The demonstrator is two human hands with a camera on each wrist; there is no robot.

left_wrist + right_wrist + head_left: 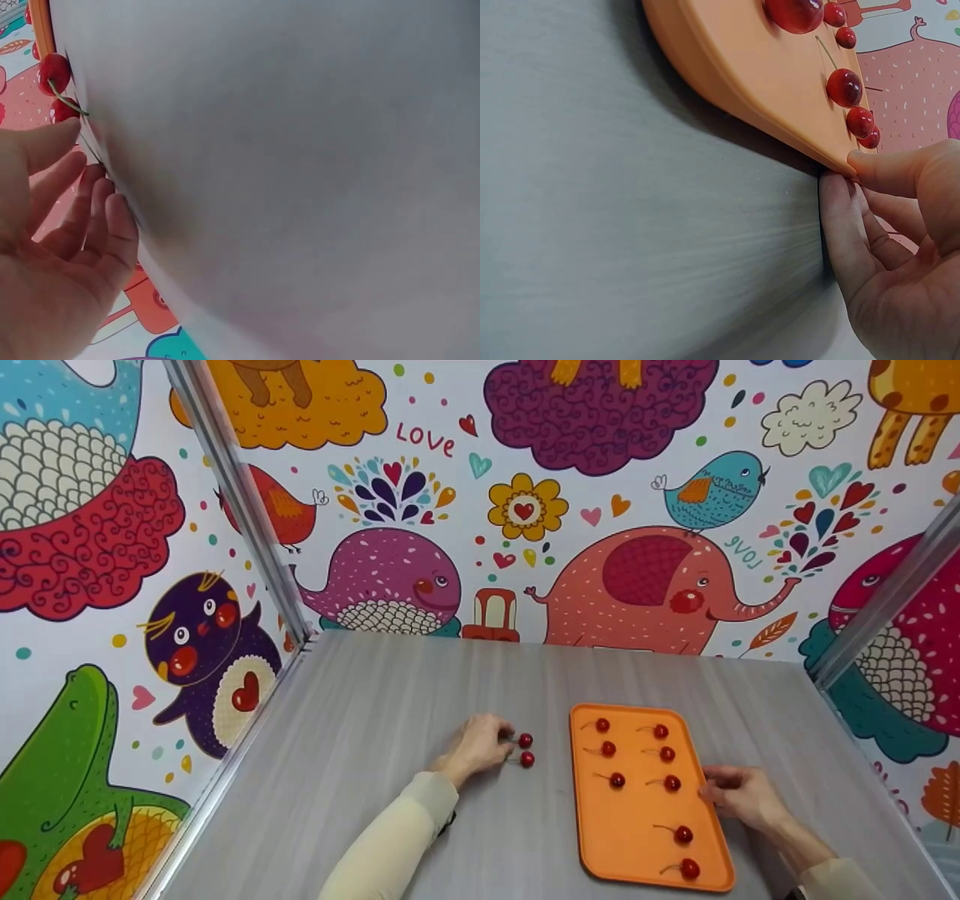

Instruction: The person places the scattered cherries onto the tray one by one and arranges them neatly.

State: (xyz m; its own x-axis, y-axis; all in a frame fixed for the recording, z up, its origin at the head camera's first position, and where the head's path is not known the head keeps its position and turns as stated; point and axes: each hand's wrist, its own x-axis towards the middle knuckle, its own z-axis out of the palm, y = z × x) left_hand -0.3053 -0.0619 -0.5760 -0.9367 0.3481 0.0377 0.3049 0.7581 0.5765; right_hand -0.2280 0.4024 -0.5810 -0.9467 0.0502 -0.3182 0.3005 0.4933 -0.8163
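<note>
My left hand [478, 746] is over the table with its fingers bent slightly and its thumb apart from them. Right at its fingertips lie two red cherries on the table, the farther cherry [526, 740] and the nearer cherry [527, 760], stems pointing toward the hand. In the left wrist view one green-stemmed cherry [54, 73] shows just beyond the thumb. At the right side my right hand [742, 793] pinches the long edge of an orange tray [622, 840], its thumb on the rim and fingers against the outside. Several cherries with stems lie on the tray in two columns.
The grey wood-grain table [360, 705] carries the tray on its right half. Cartoon-printed walls [465, 510] rise at the back and both sides, with a metal post [247, 502] at the back left corner.
</note>
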